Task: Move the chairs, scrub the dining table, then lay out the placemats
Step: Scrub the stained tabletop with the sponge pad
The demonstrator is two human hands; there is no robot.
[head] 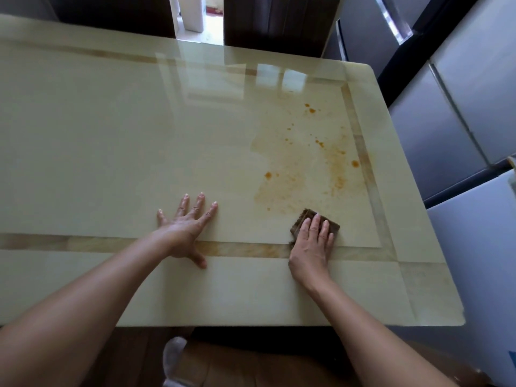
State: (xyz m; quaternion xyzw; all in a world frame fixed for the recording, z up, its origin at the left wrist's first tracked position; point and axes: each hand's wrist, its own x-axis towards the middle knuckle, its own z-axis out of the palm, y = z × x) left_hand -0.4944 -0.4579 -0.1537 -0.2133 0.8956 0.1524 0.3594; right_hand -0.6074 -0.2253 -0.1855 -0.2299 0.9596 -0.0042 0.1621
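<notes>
Cream and glossy, the stone-look table fills most of what I can see, with an orange-brown sauce stain smeared and spotted over its right half. The right hand lies flat, fingers straight and close together, pressing a dark brown scouring pad onto the top at the stain's near edge, likely so the whole pad bears down. The left hand, fingers spread, is planted palm-down further left, probably bracing the lean. Dark chair backs stand beyond the far edge. No placemats are in sight, and there is no writing I can read.
</notes>
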